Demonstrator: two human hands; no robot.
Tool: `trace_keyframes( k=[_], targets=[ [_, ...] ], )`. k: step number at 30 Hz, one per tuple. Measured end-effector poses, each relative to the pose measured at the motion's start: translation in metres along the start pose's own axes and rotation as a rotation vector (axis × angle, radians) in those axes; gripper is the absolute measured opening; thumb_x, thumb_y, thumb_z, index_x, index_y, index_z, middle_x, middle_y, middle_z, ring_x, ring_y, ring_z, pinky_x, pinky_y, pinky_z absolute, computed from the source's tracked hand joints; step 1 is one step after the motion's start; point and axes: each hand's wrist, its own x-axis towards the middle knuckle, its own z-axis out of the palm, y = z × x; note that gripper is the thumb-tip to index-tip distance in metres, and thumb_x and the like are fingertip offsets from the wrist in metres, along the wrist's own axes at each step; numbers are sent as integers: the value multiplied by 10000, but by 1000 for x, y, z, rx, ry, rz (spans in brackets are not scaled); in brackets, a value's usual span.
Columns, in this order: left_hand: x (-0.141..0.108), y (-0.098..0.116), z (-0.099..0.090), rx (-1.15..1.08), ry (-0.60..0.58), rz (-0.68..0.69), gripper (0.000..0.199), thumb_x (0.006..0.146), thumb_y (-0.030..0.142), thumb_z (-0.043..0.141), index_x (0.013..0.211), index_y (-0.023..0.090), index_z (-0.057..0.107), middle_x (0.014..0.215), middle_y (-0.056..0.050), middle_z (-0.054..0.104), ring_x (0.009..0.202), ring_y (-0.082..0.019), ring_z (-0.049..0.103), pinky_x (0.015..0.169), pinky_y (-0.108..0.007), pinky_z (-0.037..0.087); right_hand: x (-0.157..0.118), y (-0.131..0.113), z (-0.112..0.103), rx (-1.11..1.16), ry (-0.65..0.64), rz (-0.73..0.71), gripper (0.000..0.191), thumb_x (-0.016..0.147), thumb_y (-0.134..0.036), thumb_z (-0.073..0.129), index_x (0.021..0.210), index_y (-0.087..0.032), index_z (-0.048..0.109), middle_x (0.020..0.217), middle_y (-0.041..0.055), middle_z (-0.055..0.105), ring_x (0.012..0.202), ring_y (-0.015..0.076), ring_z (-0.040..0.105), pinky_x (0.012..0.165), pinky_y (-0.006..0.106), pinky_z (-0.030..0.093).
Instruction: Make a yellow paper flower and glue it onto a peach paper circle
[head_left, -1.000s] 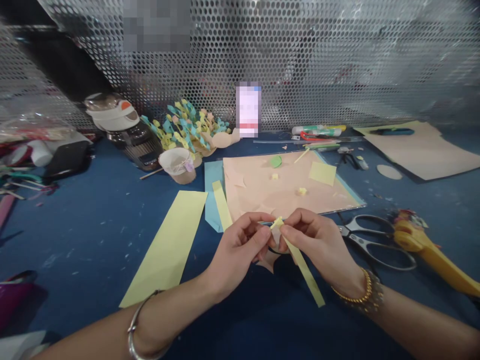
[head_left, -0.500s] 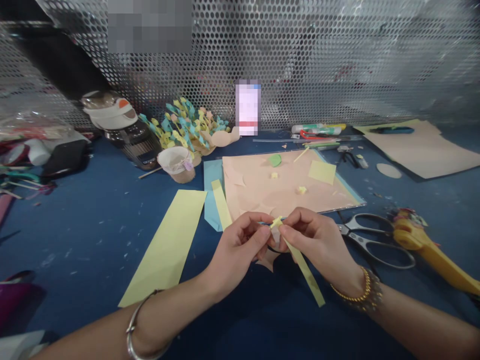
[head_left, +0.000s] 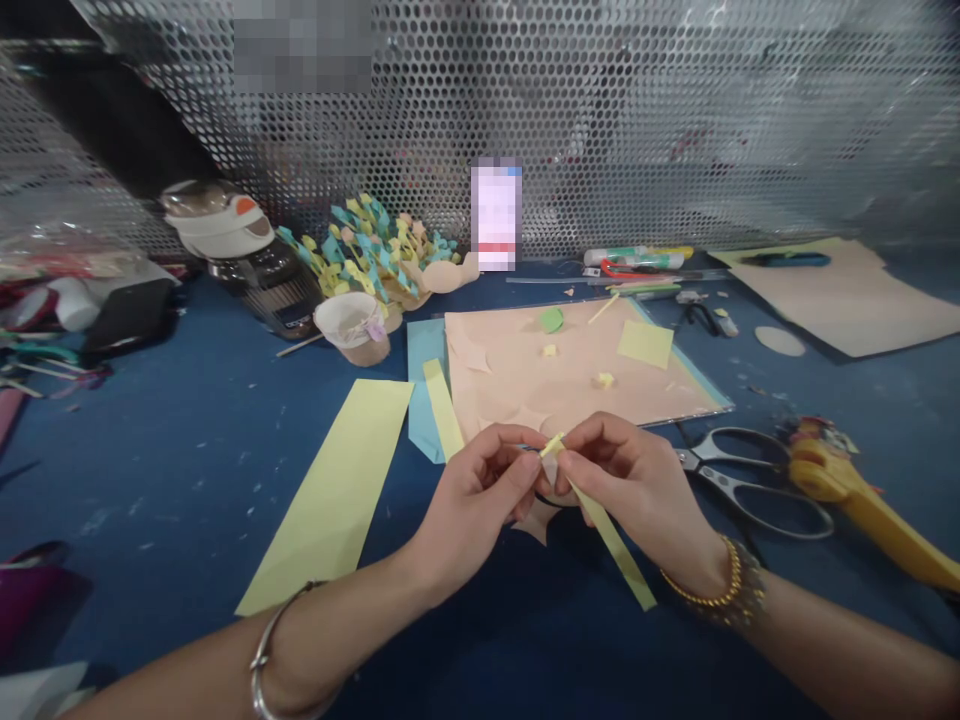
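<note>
A narrow yellow paper strip (head_left: pixel 616 548) is pinched at its upper end, where it is folded, and its tail hangs down to the right. My left hand (head_left: pixel 491 485) grips the folded end from the left, thumb against fingers. From the right, my right hand (head_left: pixel 630 480) pinches the strip just beside it, the fingertips of both hands nearly touching. Behind them lies a pink sheet (head_left: pixel 517 365) in a clear sleeve, bearing small folded yellow pieces (head_left: pixel 604 381), a green piece (head_left: pixel 551 320) and a yellow square (head_left: pixel 646 344).
Scissors (head_left: pixel 739 480) and a yellow-handled tool (head_left: pixel 855 500) lie right of my hands. To the left are a wide yellow sheet (head_left: pixel 330 490) and a paper cup (head_left: pixel 352 330). A bottle (head_left: pixel 259 260), a bunch of paper flowers (head_left: pixel 375 245) and a phone (head_left: pixel 496 215) stand farther back.
The folded end of the strip has turned slightly between my fingertips, and its hanging tail has shifted a little to the right. Both hands remain in nearly the same place.
</note>
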Motion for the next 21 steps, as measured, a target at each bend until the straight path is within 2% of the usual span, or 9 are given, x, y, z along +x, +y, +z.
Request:
trace_keyframes(
  k=[8, 21],
  targets=[
    [0, 0, 1, -6, 3, 19, 133, 887, 252, 558, 986, 167, 585, 667, 26, 583, 504, -25, 432, 447, -156, 292, 0, 1, 1, 24, 3, 17, 125, 764, -270, 659, 803, -167, 599, 570, -15, 622, 476, 90, 561, 343, 153, 457],
    [0, 0, 1, 20, 10, 15, 140, 883, 264, 560, 988, 172, 558, 664, 29, 564, 507, -35, 425, 452, -166, 291, -2, -3, 3, 44, 4, 9, 77, 751, -213, 647, 778, -156, 602, 550, -23, 609, 407, 63, 517, 337, 147, 455]
  ],
)
